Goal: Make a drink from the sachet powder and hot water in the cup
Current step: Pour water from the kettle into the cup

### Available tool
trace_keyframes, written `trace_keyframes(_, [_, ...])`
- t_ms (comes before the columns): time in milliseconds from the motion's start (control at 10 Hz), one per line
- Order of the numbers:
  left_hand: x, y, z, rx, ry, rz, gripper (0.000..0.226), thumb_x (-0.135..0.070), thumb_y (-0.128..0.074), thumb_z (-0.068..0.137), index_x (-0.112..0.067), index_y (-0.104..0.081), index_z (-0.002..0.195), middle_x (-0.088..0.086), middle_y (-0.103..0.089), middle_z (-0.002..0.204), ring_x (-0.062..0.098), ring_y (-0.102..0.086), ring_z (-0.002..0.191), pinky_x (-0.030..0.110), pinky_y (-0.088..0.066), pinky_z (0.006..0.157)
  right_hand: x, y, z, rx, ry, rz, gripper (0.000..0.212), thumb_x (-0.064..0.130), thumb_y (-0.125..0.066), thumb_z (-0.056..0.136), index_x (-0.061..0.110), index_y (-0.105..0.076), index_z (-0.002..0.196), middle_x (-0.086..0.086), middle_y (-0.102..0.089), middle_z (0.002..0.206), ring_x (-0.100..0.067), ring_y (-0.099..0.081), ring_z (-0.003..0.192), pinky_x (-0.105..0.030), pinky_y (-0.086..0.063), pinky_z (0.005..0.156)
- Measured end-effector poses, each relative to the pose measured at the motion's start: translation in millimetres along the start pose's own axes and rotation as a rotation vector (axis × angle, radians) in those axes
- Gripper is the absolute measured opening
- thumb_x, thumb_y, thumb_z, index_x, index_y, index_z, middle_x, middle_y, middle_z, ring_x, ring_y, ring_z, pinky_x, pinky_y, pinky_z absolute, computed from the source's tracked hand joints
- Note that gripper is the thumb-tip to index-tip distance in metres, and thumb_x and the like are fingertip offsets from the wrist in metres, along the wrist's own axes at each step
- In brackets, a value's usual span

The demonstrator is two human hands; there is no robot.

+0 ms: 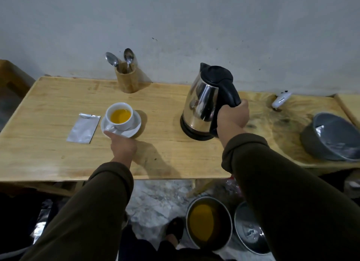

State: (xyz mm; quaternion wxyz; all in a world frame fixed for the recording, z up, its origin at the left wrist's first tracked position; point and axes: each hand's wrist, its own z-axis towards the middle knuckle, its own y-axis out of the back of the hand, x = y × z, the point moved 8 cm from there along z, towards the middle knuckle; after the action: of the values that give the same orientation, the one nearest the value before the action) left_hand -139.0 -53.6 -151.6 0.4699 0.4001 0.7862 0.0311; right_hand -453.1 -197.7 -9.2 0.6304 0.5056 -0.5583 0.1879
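Note:
A white cup [124,124] holding orange-yellow liquid stands on a white saucer [134,129] left of the table's middle. My left hand [121,146] rests at the saucer's near rim, fingers touching it. A silver sachet [83,128] lies flat just left of the saucer, torn at its top. My right hand [232,117] is closed around the black handle of the steel kettle [202,106], which stands on its black base right of the cup. Two spoons [128,56] stick up from a wooden holder [127,78] at the wall.
The wooden table [58,159] ends close to me. A grey bowl [331,138] with torn sachets sits at the right edge, a small white device [281,100] behind it. On the floor below are a metal pot [209,222] of orange liquid and a lid [251,231].

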Motion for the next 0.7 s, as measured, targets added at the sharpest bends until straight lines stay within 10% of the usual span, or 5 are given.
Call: trace_keyframes(700, [-5.0,0.0,-8.6,-0.05,-0.016,0.088,0.08,-0.02,-0.046,0.096,-0.023,0.01,0.152,0.02,-0.029,0.151,0.035,-0.038,0.136,0.042,-0.033,0.11,-18.5,-2.6,10.8,-0.008,0.075,-0.091,0.019,-0.002,-0.056,0.078,0.012,-0.055,0.09,-0.011,-0.065,0.101,-0.03,-0.064,0.09,-0.042,-0.057,0.082])
